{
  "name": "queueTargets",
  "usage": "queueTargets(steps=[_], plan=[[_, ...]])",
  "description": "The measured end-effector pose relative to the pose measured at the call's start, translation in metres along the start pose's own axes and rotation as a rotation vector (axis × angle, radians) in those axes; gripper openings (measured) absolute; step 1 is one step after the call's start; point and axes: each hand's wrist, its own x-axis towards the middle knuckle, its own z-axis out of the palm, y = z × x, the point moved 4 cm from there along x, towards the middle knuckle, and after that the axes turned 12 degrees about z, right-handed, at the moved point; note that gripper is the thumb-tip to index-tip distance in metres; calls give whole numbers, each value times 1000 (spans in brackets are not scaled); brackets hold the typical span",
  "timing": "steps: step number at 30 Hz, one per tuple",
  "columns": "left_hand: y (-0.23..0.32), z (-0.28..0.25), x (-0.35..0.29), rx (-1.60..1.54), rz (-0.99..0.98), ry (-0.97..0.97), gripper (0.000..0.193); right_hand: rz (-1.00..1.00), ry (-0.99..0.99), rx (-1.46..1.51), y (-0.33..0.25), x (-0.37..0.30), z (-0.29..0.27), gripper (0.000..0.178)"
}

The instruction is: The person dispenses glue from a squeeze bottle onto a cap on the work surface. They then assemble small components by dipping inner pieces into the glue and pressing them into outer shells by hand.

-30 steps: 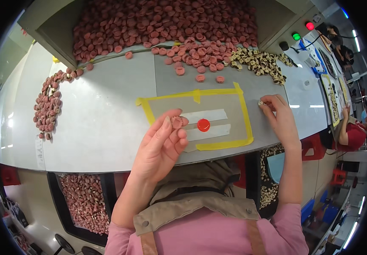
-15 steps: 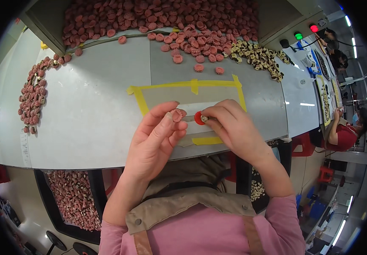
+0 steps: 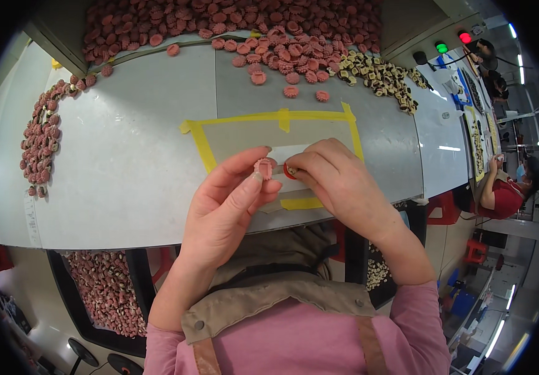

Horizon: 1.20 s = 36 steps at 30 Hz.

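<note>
Between its thumb and fingers my left hand (image 3: 222, 209) pinches a pink ridged cup-shaped piece (image 3: 263, 167), its hollow showing. Just right of it, the fingertips of my right hand (image 3: 344, 184) close on a small pale-and-dark piece (image 3: 292, 169), mostly hidden by the fingers. A red round disc (image 3: 288, 174) shows right behind those fingertips; whether it lies on the table or is held, I cannot tell. Both hands are over a work area framed by yellow tape (image 3: 238, 119), close together but apart.
Loose pink cups (image 3: 288, 53) and small cream-and-black pieces (image 3: 379, 78) lie at the far side. A row of pink pieces (image 3: 39, 144) lies left. Below the table edge stand a filled black bin (image 3: 104, 290) and another with pale pieces (image 3: 377, 275). A co-worker (image 3: 500, 194) sits far right.
My right hand has shifted slightly left, nearer the left hand, its fingers covering more of the small piece and red disc. The pink cup has turned a little in my left fingers.
</note>
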Motion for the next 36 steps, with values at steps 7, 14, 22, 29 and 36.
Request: queueTargets(steps=[7, 14, 22, 29, 36], plan=[[-2, -6, 1, 9, 24, -13, 34, -30, -1, -22, -2, 1, 3, 21], [-1, 0, 0, 130, 7, -36, 30, 106, -69, 142, 14, -6, 6, 16], [-1, 13, -1, 291, 37, -80, 28, 469, -86, 1204, 4, -21, 10, 23], [-4, 14, 0, 271, 50, -153, 28, 237, -11, 696, -6, -18, 8, 20], [-6, 13, -9, 631, 495, -171, 22, 221, 156, 648, -14, -21, 10, 18]])
